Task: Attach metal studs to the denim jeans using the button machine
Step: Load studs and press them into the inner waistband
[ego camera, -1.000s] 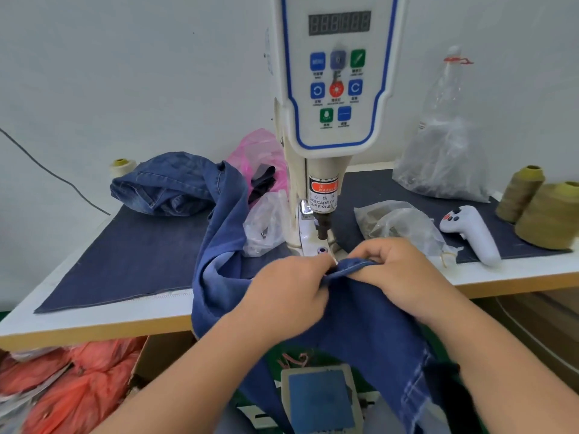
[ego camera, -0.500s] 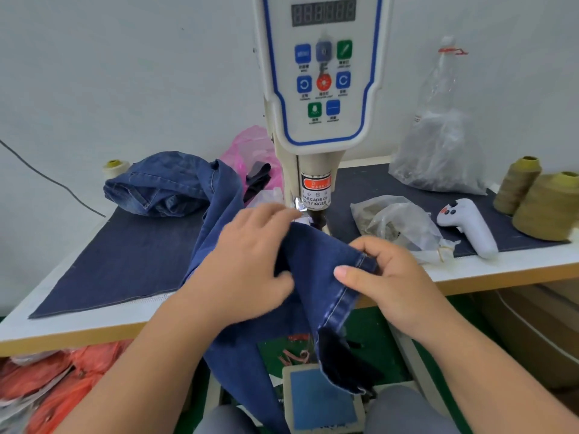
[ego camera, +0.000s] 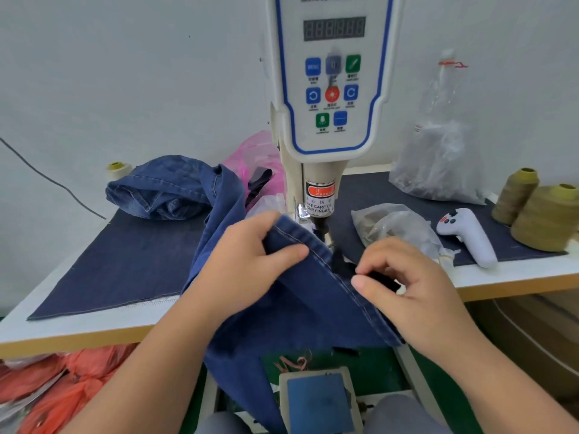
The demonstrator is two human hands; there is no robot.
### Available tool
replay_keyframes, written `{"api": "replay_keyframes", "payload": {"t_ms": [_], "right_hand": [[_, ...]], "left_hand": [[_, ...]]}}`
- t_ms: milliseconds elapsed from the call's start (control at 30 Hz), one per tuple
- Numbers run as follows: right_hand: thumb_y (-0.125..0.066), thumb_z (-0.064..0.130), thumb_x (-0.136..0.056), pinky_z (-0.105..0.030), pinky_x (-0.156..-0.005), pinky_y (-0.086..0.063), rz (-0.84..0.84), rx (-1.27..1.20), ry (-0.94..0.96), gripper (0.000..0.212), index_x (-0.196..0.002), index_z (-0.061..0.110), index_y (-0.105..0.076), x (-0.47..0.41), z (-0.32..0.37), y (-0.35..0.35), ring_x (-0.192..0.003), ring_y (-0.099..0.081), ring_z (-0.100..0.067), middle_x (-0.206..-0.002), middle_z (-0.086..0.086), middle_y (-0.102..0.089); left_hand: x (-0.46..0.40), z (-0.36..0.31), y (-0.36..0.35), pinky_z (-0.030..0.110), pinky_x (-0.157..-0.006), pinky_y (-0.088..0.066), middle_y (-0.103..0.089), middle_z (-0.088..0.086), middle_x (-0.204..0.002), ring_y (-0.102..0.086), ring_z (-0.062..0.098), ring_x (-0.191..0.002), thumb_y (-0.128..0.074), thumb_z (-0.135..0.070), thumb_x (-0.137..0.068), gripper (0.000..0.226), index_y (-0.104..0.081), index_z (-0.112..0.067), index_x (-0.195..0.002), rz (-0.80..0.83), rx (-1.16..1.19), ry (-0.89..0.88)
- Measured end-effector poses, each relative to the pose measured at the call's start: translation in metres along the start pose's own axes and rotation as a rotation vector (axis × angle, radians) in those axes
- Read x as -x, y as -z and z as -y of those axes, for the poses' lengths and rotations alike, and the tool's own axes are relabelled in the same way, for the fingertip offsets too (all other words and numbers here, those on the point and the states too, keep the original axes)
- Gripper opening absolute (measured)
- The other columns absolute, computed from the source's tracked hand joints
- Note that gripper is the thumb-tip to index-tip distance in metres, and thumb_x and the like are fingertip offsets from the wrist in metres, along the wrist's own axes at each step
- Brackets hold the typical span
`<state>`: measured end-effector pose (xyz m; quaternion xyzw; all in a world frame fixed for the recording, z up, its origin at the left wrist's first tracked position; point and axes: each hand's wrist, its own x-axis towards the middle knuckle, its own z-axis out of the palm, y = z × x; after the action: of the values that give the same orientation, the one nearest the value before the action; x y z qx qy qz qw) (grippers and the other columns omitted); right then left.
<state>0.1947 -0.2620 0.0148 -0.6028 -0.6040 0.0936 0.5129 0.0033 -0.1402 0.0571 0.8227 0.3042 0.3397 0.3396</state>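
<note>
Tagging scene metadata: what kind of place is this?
Likely a garment workshop: a servo button machine on the bench, jeans held in both hands, big thread cones at right.

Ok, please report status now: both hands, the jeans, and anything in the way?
Left hand grips jeans hem. Right hand pinches a dark strip at the seam. Fabric off the punch, not yet under it. Nothing blocking.
</note>
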Motion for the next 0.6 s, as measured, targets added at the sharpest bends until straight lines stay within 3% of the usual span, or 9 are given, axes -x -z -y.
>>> {"api": "replay_keyframes", "payload": {"t_ms": [100, 200, 300, 367, 600], "right_hand": [[-0.077, 0.007, -0.079, -0.010, -0.077, -0.040, -0.016, 0.181, 0.104, 0.020, -0.074, 0.024, -0.068, 0.007, 0.000, 0.000, -0.089, -0.058, -0.010, -0.090, 0.013, -0.058], [-0.077, 0.008, -0.081, -0.010, -0.075, -0.040, -0.032, 0.193, 0.132, 0.024, -0.084, 0.029, -0.065, 0.007, 0.001, -0.005, -0.086, -0.056, -0.008, -0.091, 0.017, -0.056], [-0.074, 0.008, -0.083, -0.015, -0.068, -0.046, -0.089, -0.015, 0.007, 0.035, -0.097, 0.037, -0.060, 0.006, 0.006, -0.009, -0.077, -0.057, -0.012, -0.087, 0.013, -0.062], [-0.072, 0.007, -0.085, -0.016, -0.067, -0.048, -0.105, -0.111, -0.063, 0.032, -0.096, 0.036, -0.064, 0.004, 0.010, -0.009, -0.073, -0.059, -0.011, -0.083, 0.009, -0.065], [-0.063, -0.009, -0.087, -0.012, -0.066, -0.049, -0.036, -0.456, -0.201, 0.030, -0.093, 0.019, -0.069, 0.003, 0.022, -0.009, -0.069, -0.061, -0.003, -0.074, 0.005, -0.067]], "left_hand": [[0.000, 0.004, 0.003, 0.055, -0.088, -0.055, -0.076, 0.008, -0.091, -0.073, 0.028, -0.090, -0.075, -0.018, -0.088, 0.004, -0.071, -0.018, -0.090, -0.023, 0.193, 0.097], [-0.001, 0.007, 0.000, 0.060, -0.091, -0.053, -0.074, 0.017, -0.095, -0.071, 0.037, -0.094, -0.073, -0.015, -0.089, 0.005, -0.070, -0.013, -0.093, -0.048, 0.285, 0.128], [-0.002, 0.006, -0.003, 0.057, -0.089, -0.055, -0.075, 0.013, -0.094, -0.072, 0.032, -0.092, -0.071, -0.012, -0.091, 0.004, -0.070, -0.016, -0.092, -0.057, 0.302, 0.139], [-0.003, 0.006, -0.004, 0.053, -0.089, -0.057, -0.076, 0.009, -0.094, -0.073, 0.028, -0.091, -0.070, -0.012, -0.091, 0.006, -0.070, -0.018, -0.091, -0.063, 0.305, 0.149], [-0.006, 0.006, -0.012, 0.052, -0.087, -0.056, -0.075, 0.005, -0.090, -0.071, 0.025, -0.089, -0.070, -0.013, -0.090, 0.004, -0.067, -0.016, -0.092, -0.167, 0.257, 0.179]]}}
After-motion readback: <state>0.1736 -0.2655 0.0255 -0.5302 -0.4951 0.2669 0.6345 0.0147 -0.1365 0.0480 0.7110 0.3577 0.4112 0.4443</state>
